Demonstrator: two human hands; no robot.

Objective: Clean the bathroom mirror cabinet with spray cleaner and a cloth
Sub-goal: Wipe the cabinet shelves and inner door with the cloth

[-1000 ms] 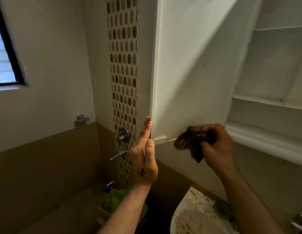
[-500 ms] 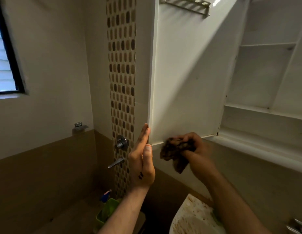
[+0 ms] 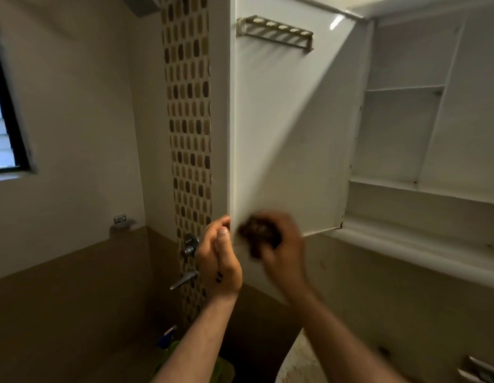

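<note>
The white mirror cabinet (image 3: pixel 406 211) hangs open, and its door (image 3: pixel 284 128) swings out towards me with the inner face showing. My left hand (image 3: pixel 218 255) holds the door's lower left edge, fingers bent round it. My right hand (image 3: pixel 281 250), blurred by motion, grips a crumpled dark brown cloth (image 3: pixel 256 234) against the door's lower left corner, close to my left hand. A blue-topped spray bottle (image 3: pixel 168 334) stands low down in a green container (image 3: pixel 171 352), far below both hands.
A slotted rack (image 3: pixel 276 31) is fixed high on the door. Bare shelves (image 3: pixel 403 88) fill the cabinet. A wall tap (image 3: pixel 190 244) with a lever (image 3: pixel 185 280) sits on the mosaic tile strip just left of my left hand. A stained sink (image 3: pixel 303 363) lies below; a window (image 3: pixel 5 134) is left.
My right hand has swept the cloth leftwards along the door's bottom edge to the corner by my left hand. My left fingers have bent round the edge. The view has tilted upwards.
</note>
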